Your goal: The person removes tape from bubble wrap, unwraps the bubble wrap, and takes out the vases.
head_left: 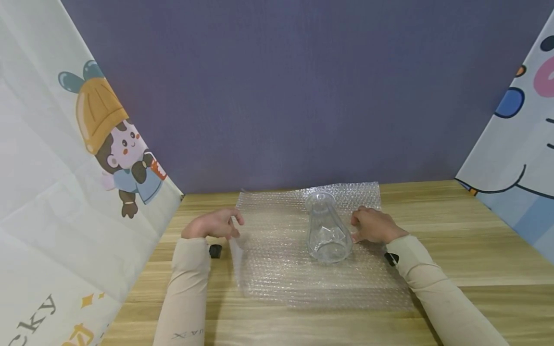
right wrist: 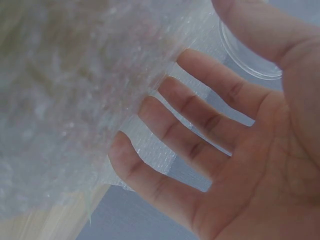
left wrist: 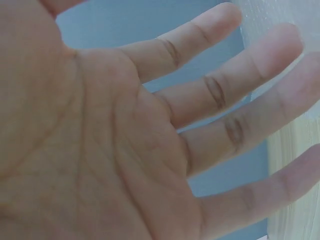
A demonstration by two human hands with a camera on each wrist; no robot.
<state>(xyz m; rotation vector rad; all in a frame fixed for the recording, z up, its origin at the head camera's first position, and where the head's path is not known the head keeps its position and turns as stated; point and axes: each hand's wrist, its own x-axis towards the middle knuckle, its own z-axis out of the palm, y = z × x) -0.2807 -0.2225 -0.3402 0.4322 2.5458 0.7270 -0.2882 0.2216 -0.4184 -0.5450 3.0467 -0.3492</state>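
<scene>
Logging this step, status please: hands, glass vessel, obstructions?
Left hand, fingers spread, at left edge of bubble wrap. Right hand at wrap's right side. Glass vessel on wrap, nearer right hand. Nothing else seen between hands.

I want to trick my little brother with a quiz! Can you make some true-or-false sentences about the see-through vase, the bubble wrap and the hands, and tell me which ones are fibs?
1. The see-through vase is on the bubble wrap. True.
2. The left hand is closer to the vase than the right hand is. False: the right hand is closer.
3. Both hands are bare. True.
4. The sleeves are bright red. False: they are pale beige.
5. The bubble wrap lies on a wood-grained table. True.
6. The cartoon figure on the left wears a green hat. False: the hat is yellow-orange.
</scene>
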